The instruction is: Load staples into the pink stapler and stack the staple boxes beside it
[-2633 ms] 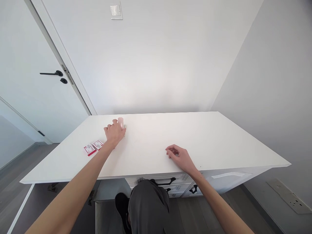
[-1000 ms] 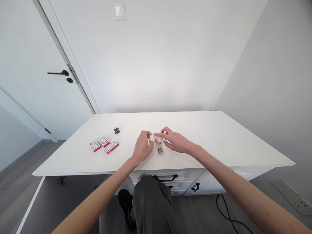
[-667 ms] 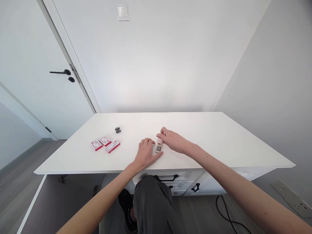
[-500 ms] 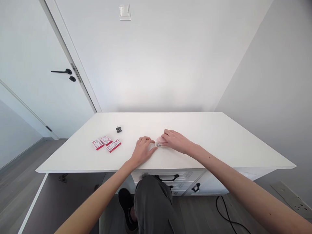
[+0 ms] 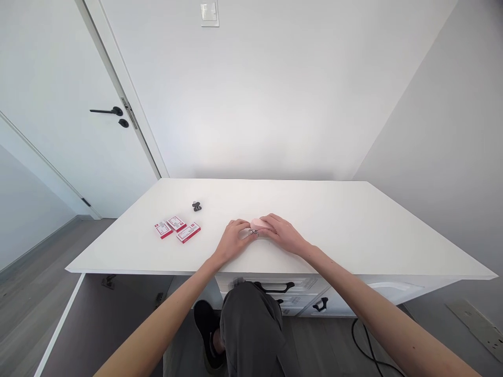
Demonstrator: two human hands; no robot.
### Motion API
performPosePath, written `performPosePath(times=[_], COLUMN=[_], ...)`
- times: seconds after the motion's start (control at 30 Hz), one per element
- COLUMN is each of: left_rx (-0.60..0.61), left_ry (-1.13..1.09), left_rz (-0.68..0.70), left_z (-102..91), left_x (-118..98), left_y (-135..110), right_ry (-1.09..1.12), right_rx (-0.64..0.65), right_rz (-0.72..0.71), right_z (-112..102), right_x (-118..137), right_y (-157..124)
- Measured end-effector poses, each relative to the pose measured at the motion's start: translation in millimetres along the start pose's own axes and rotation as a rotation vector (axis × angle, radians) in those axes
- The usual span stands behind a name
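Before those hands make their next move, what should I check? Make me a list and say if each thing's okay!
1. Left hand has a grip: ok, fingertips and thumb are at one end of the small pink-topped thing.
2. Right hand has a grip: ok, its fingers are at the other end.
3. Black-and-white pattern easy to see: not ok, only a little shows between the hands.
4. Three red-and-white boxes clear of the hands: ok, they lie apart, off to the left.
5. Underside undamaged: cannot tell, it's hidden.
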State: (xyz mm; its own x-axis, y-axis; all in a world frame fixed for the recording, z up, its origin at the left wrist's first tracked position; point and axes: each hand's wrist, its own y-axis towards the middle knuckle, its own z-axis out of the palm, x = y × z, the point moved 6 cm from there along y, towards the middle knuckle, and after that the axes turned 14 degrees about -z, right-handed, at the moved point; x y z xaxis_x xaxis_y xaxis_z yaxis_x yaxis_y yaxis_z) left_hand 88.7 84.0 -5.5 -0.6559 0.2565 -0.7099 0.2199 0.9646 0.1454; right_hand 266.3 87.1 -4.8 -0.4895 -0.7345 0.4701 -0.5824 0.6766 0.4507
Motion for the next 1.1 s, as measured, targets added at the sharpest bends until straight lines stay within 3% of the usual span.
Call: performPosePath(times=[0.5, 0.93, 1.1], left_rx=[-0.036, 0.009, 0.023], left_ry=[-0.085, 0.024, 0.052], left_rz=[-0.022, -0.055, -0.049], left_z=[-0.7, 7.4, 7.2], left_x=[6, 5, 5], left_y=[1, 2, 1], right_ry=[-0.033, 0.587, 0.723], right_rx=[-0.191, -0.357, -0.415], right_rz=[-0.006, 0.181, 0.247], right_z=[17, 10, 7], right_x=[9, 6, 7], right_y=[2, -8, -12])
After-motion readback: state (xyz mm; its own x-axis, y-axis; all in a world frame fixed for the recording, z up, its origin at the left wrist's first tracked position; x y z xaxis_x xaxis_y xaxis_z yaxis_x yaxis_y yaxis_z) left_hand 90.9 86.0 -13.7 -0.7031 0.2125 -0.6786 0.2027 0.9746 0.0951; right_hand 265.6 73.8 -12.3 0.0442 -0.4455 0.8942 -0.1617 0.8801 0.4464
